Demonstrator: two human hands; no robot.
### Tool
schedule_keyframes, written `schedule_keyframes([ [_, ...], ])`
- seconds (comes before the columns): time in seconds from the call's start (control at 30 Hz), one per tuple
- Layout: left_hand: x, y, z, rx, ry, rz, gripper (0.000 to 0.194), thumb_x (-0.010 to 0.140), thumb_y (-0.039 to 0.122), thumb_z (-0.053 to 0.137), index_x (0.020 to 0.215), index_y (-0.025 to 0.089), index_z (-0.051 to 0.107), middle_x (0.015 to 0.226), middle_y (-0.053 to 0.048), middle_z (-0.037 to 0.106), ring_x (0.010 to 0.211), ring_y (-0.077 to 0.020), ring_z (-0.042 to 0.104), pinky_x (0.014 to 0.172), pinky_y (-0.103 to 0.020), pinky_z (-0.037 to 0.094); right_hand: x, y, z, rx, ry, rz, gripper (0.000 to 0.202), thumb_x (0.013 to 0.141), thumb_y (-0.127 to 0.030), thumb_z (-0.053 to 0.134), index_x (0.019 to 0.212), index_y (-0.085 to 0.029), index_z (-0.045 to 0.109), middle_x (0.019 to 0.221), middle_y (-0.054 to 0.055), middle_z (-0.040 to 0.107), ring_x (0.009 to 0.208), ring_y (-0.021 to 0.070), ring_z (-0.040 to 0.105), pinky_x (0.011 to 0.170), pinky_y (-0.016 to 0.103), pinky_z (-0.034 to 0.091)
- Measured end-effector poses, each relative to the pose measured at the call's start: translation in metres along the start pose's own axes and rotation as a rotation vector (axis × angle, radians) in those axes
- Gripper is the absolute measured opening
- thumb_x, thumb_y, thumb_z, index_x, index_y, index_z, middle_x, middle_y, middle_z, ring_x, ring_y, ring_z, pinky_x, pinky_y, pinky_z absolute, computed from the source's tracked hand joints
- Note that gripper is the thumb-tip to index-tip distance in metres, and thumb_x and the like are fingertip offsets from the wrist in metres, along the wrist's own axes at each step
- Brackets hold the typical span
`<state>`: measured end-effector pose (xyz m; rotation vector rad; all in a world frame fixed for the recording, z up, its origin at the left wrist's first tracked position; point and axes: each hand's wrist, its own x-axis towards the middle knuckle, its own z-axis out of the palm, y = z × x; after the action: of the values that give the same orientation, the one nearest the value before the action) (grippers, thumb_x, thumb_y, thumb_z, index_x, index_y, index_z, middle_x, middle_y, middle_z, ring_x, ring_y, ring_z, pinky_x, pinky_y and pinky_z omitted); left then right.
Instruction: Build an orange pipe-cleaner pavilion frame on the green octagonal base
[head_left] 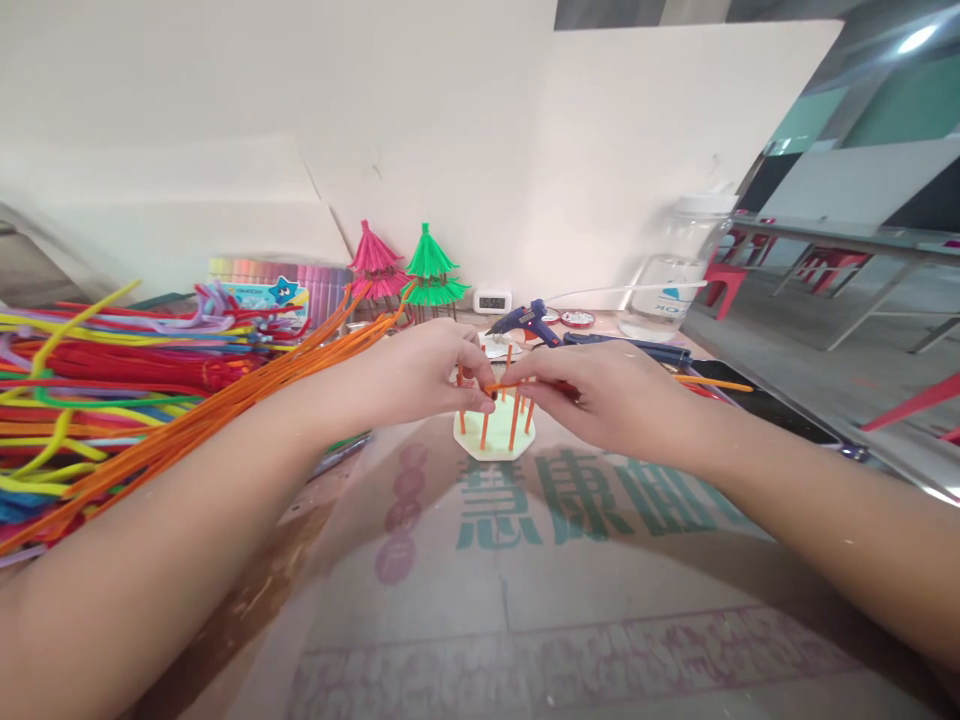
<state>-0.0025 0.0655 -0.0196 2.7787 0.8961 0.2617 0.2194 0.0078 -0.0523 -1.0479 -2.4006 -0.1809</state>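
Note:
Both my hands meet over a pale octagonal base (495, 445) with several short orange posts standing up round its edge. An orange pipe cleaner (712, 383) runs out past my right hand to the right. Thumb and fingers of my left hand (431, 375) pinch its near end close to the posts. My right hand (600, 390) is closed on the same pipe cleaner a little further right. The fingers hide part of the posts and of the strand between them.
At left lies a heap of coloured pipe cleaners (135, 370), with markers (322, 290) behind. Pink (373, 260) and green (429, 265) pipe-cleaner roofs stand at the back. Nearby are a small clock (492, 301), a glue gun (529, 322) and a clear bottle (664, 275).

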Motion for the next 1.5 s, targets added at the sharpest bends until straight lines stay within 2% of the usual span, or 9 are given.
schedule_keyframes([
  [0.33, 0.000, 0.001, -0.002, 0.027, -0.016, -0.022, 0.020, 0.086, 0.039, 0.067, 0.090, 0.023, 0.078, 0.093, -0.001, 0.066, 0.084, -0.0152, 0.060, 0.069, -0.025, 0.041, -0.002, 0.001, 0.005, -0.040, -0.011, 0.038, 0.028, 0.098, -0.024, 0.051, 0.118, -0.024, 0.072, 0.091, 0.001, 0.078, 0.064, 0.0143, 0.065, 0.060, 0.026, 0.040],
  [0.47, -0.002, -0.003, -0.004, -0.002, -0.034, 0.007, 0.019, 0.086, 0.037, 0.066, 0.096, 0.027, 0.078, 0.094, 0.000, 0.067, 0.087, -0.0155, 0.060, 0.071, -0.024, 0.041, -0.002, 0.000, 0.005, -0.028, -0.011, 0.034, 0.028, 0.099, -0.023, 0.051, 0.117, -0.024, 0.072, 0.092, 0.002, 0.078, 0.067, 0.0144, 0.066, 0.061, 0.026, 0.041],
  [0.63, -0.005, -0.006, -0.009, -0.029, 0.014, 0.016, 0.023, 0.089, 0.038, 0.061, 0.099, 0.028, 0.079, 0.094, 0.000, 0.067, 0.091, -0.0158, 0.062, 0.075, -0.024, 0.042, -0.002, 0.000, 0.005, -0.025, -0.009, 0.018, 0.027, 0.100, -0.024, 0.048, 0.113, -0.023, 0.072, 0.094, 0.002, 0.078, 0.071, 0.0145, 0.067, 0.064, 0.026, 0.042],
  [0.83, -0.005, -0.003, -0.006, -0.004, 0.036, -0.009, 0.022, 0.087, 0.036, 0.061, 0.098, 0.030, 0.079, 0.099, 0.000, 0.068, 0.093, -0.0160, 0.062, 0.075, -0.024, 0.043, -0.002, 0.001, 0.006, -0.034, 0.001, 0.008, 0.028, 0.100, -0.025, 0.048, 0.115, -0.024, 0.071, 0.089, 0.000, 0.078, 0.065, 0.0140, 0.065, 0.059, 0.026, 0.039],
  [0.97, -0.006, -0.004, -0.007, -0.008, 0.034, -0.010, 0.023, 0.086, 0.036, 0.060, 0.097, 0.029, 0.079, 0.098, 0.000, 0.068, 0.092, -0.0159, 0.062, 0.074, -0.023, 0.043, -0.003, 0.000, 0.006, -0.023, -0.013, 0.030, 0.028, 0.100, -0.024, 0.048, 0.116, -0.023, 0.071, 0.093, 0.002, 0.079, 0.073, 0.0158, 0.069, 0.065, 0.027, 0.043],
  [1.3, -0.006, -0.007, -0.008, 0.002, 0.016, -0.019, 0.023, 0.087, 0.038, 0.060, 0.097, 0.028, 0.078, 0.096, 0.001, 0.069, 0.089, -0.0151, 0.063, 0.073, -0.023, 0.042, -0.001, -0.001, 0.003, 0.002, -0.064, 0.048, 0.027, 0.099, -0.024, 0.049, 0.113, -0.024, 0.071, 0.093, 0.001, 0.078, 0.072, 0.0158, 0.067, 0.066, 0.027, 0.043],
  [1.5, -0.007, -0.002, -0.012, -0.012, 0.013, -0.002, 0.027, 0.090, 0.040, 0.055, 0.094, 0.025, 0.077, 0.092, 0.000, 0.068, 0.086, -0.0152, 0.062, 0.072, -0.024, 0.042, -0.001, -0.001, 0.003, -0.019, -0.053, 0.041, 0.026, 0.100, -0.025, 0.048, 0.111, -0.024, 0.071, 0.091, 0.001, 0.077, 0.069, 0.0152, 0.065, 0.065, 0.027, 0.040],
])
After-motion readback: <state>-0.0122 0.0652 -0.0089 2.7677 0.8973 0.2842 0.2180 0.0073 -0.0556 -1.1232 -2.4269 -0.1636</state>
